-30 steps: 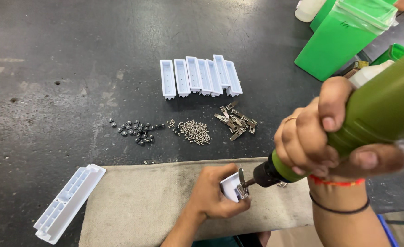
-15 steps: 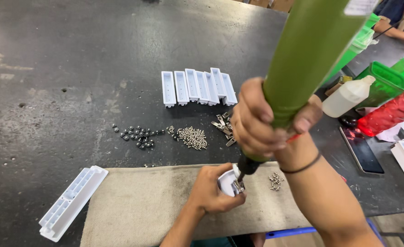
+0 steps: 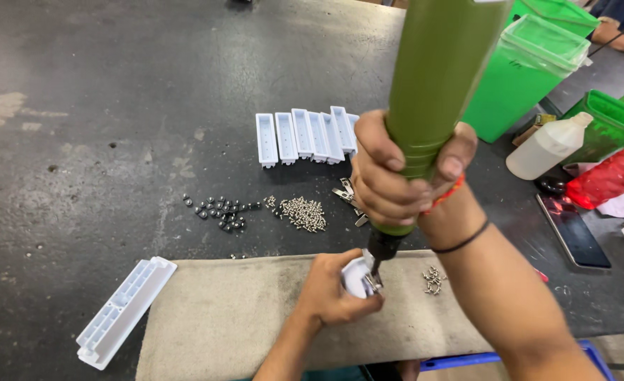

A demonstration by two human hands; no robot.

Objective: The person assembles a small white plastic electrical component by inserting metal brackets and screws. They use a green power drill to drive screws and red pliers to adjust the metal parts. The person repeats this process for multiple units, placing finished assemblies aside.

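Observation:
My right hand (image 3: 404, 176) grips a thick green electric screwdriver (image 3: 442, 77), held upright with its dark tip pointing down. My left hand (image 3: 333, 289) holds a small white plastic part (image 3: 356, 276) with a metal clip on the beige cloth mat (image 3: 234, 310). The driver tip touches that part. A small heap of silver screws (image 3: 433, 279) lies on the mat just right of the part.
A row of white plastic housings (image 3: 305, 134) lies beyond my hands. Dark balls (image 3: 217, 208), a pile of screws (image 3: 303, 212) and metal clips (image 3: 346, 194) sit mid-table. A long white tray (image 3: 125, 310) lies left. Green bins (image 3: 531, 70), a white bottle (image 3: 548, 144) and a phone (image 3: 572, 229) stand right.
The screwdriver has swung from a slant to upright and my right hand has shifted left over the part. My left hand has kept hold of the white part.

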